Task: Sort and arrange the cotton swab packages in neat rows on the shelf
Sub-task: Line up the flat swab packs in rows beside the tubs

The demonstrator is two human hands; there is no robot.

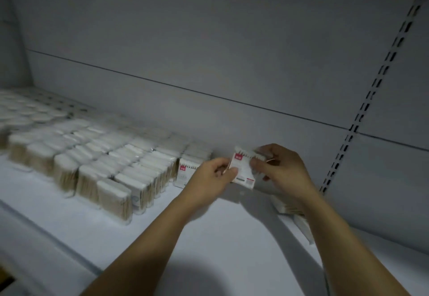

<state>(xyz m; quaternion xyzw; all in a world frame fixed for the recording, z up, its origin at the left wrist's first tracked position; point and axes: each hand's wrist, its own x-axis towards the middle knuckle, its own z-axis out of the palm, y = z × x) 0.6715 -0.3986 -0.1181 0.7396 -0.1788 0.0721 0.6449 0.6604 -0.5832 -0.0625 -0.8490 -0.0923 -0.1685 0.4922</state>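
I hold one cotton swab package (243, 172), white with a red label, just above the white shelf (209, 226) near the back wall. My left hand (210, 177) pinches its left edge and my right hand (278, 168) grips its right side. Left of it, a matching package (185, 172) stands upright at the end of the rows. Several rows of swab packages (104, 163) fill the left part of the shelf. More packages (294, 212) lie loose under my right forearm.
The grey back panel (209, 63) rises right behind the packages. A slotted upright rail (362, 110) runs down the right side. Bare shelf surface lies in front of the rows and between my arms.
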